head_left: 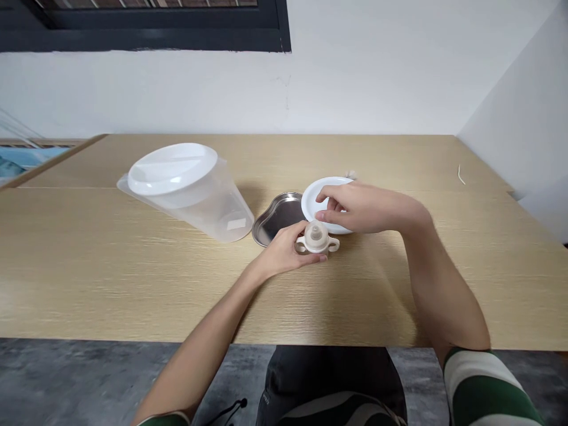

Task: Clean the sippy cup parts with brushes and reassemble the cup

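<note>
A small white baby bottle (316, 238) with two side handles and a translucent domed top over its nipple stands upright near the middle of the table. My left hand (286, 248) is wrapped around its left and front sides, thumb behind and fingers in front. Just above and to the right, my right hand (366, 207) hovers over a white round plate (312, 198), fingers loosely curled and apart, holding nothing. Part of the plate is hidden under that hand. Left of the plate lies a shiny kidney-shaped metal tray (281, 214), partly covered by my left hand.
A large translucent plastic pitcher (204, 204) with a white lid stands left of the tray. A thin white strip (460, 174) lies at the far right of the wooden table (110, 266). A white wall (377, 77) rises behind the table.
</note>
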The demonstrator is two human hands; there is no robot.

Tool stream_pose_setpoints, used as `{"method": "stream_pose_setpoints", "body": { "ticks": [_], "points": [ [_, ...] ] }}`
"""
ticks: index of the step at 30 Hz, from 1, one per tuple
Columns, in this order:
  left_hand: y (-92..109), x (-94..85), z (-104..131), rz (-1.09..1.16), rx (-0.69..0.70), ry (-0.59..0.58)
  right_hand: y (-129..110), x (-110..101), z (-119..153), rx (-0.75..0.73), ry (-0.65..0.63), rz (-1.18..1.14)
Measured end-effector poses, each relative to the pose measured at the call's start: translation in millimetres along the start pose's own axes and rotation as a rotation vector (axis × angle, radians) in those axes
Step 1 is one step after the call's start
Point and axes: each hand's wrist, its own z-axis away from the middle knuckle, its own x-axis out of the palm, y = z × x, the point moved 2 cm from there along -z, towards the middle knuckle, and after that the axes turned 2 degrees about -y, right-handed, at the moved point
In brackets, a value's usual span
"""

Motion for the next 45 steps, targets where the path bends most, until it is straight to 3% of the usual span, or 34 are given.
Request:
{"method": "stream_pose_setpoints", "body": {
  "ticks": [45],
  "points": [
    [-0.9,-0.8,-1.6,0.021,-0.033,-0.024,-13.3,15.7,-6.7,0.037,-0.078,-0.014]
  ]
}}
